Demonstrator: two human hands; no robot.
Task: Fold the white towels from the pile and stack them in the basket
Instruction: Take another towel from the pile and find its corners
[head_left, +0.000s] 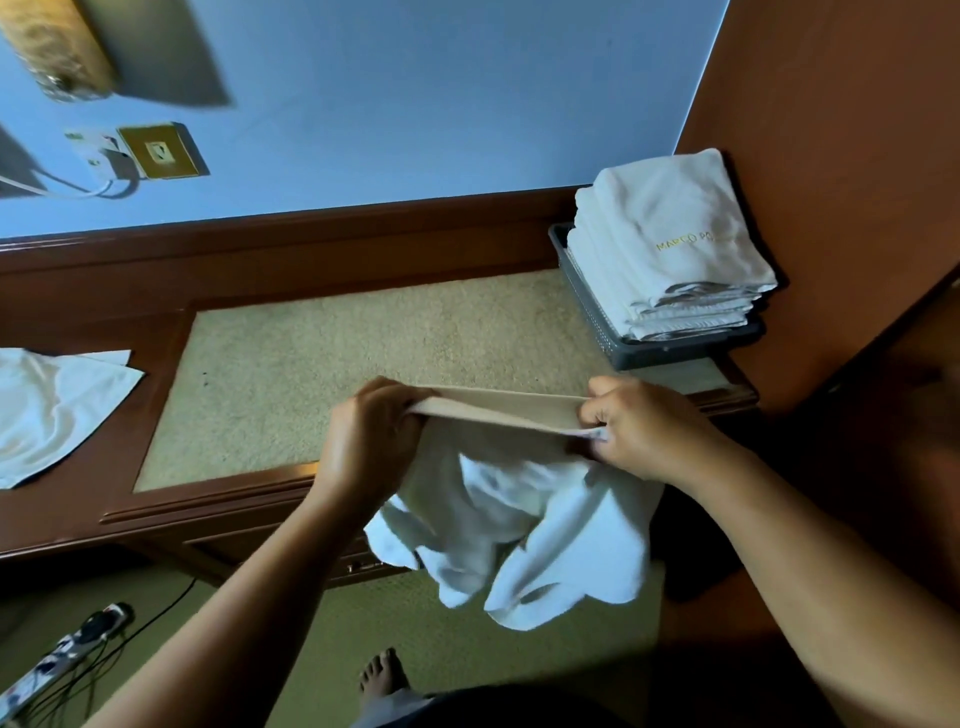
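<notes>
Towel pulled taut between both hands at the table's front edge

Far left, the loose white towels (47, 410) lie on the table (291, 364), well apart from everything else. My left hand (371, 436) has its fingers curled round one top corner of the towel (519, 519). My right hand (644, 426) pinches the other corner, so the top edge runs straight between them and the rest hangs crumpled below. Far right, the grey basket (670, 351) sits on the table's corner, with a stack of folded towels (670, 244) piled above its rim.
</notes>
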